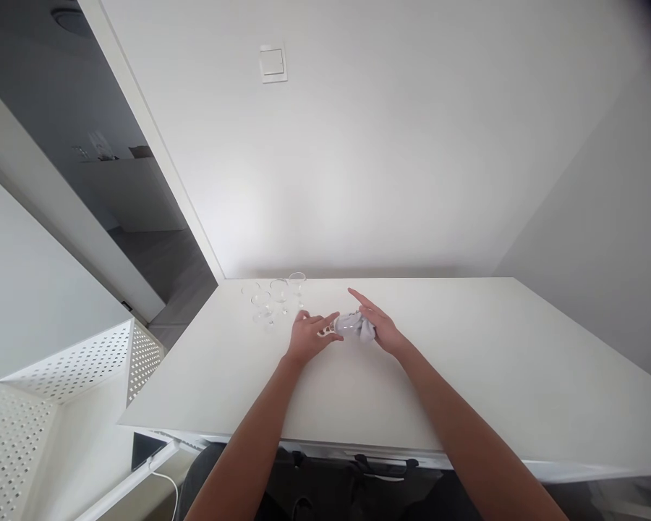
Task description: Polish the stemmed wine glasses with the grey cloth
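A clear stemmed glass [347, 323] is held sideways above the white table, its bowl toward the right. My left hand [308, 337] is closed around its stem end, with thumb and index finger reaching toward the bowl. My right hand [380, 325] grips a pale cloth [367, 331] pressed at the mouth of the bowl; one finger points out straight. Whether the cloth goes inside the glass is hard to make out. Just beyond my left hand stand several clear stemmed glasses [279, 291], close together and faint against the white.
The white table [466, 376] backs onto a pale wall with a light switch [273, 64]. Below its left end is a white perforated shelf unit [68, 365] with a white cable [168, 483]. A doorway [168, 268] opens to the left.
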Motion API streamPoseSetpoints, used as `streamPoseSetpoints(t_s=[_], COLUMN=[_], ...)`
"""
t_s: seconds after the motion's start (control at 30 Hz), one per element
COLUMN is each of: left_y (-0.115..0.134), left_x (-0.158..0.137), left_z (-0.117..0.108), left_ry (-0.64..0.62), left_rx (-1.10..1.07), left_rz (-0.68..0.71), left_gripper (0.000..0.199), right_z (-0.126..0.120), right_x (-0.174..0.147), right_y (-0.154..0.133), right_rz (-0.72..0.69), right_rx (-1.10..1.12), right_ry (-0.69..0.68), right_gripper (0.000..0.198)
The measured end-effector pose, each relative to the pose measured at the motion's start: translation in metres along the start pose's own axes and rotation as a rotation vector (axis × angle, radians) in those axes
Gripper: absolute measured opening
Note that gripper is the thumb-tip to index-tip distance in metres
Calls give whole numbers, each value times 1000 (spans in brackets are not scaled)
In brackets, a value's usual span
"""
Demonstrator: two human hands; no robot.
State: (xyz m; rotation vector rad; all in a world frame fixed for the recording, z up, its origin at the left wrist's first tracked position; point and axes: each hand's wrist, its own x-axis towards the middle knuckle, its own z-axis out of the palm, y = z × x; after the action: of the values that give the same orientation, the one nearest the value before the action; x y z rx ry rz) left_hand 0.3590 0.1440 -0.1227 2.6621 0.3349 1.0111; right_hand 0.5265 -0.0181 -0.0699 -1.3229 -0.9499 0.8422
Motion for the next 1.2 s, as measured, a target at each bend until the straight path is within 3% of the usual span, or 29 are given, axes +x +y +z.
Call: streamPoseSetpoints(t_s=[0.1, 0.23, 0.33, 0.43, 0.57, 0.73, 0.87, 0.97, 1.07, 1.2], left_y=[1, -2, -2, -1, -1, -2, 1, 3, 3, 2], left_x=[-1, -5, -6, -5, -4, -3, -2, -1, 1, 2], left_z=[3, 8, 8, 7, 7, 6, 5, 6, 6, 8], left_ry=[46, 105, 122, 65, 86, 95, 35, 31, 62, 70], left_rx=[-81, -134, -96, -157, -210, -98, -114, -165, -180, -160], left_rz=[-81, -169, -147, -168, -186, -142, -155, -189, -230, -246], left_gripper=[41, 45, 43, 41, 43, 43, 43, 44, 46, 47], right_z=[0, 5, 5, -1, -7, 3, 2, -5, -5, 5], right_x=[2, 3, 2, 1, -1, 2, 1, 1, 2, 6], right_y=[1, 1, 0, -3, -6, -2, -3, -5, -3, 4], right_rz=[17, -97, -80, -29, -33, -52, -33, -38, -71, -85], right_rx=[36, -227, -346, -225, -77, -242, -129, -59, -148, -305], right_ry=[3, -49, -106, -138, -42, -84, -99, -34, 19, -31], right_gripper=[64, 63, 61, 56, 59, 55, 52, 51, 46, 47])
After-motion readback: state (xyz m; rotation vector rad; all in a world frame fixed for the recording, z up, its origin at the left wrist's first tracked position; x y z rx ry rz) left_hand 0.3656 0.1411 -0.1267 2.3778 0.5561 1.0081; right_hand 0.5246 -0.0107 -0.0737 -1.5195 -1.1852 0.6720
